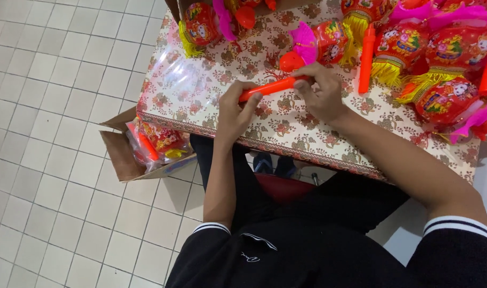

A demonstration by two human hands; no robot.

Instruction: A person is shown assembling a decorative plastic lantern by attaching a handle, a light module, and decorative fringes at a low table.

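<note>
Floral-clothed table (201, 96) over white floor tiles (51, 106), both hands (235, 112) (321, 93) pinching orange stick (270, 87).

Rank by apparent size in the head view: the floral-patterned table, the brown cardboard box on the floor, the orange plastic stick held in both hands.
1. Floral-patterned table
2. Brown cardboard box
3. Orange plastic stick

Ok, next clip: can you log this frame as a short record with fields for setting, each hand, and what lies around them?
setting: table with floral patterned cloth, white tiled floor
left hand: grips one end of a long orange plastic stick
right hand: pinches the stick's other end
on table: red lantern toys with yellow tassels, pink plastic parts, another orange stick
on floor: open cardboard box holding bagged toys
</note>
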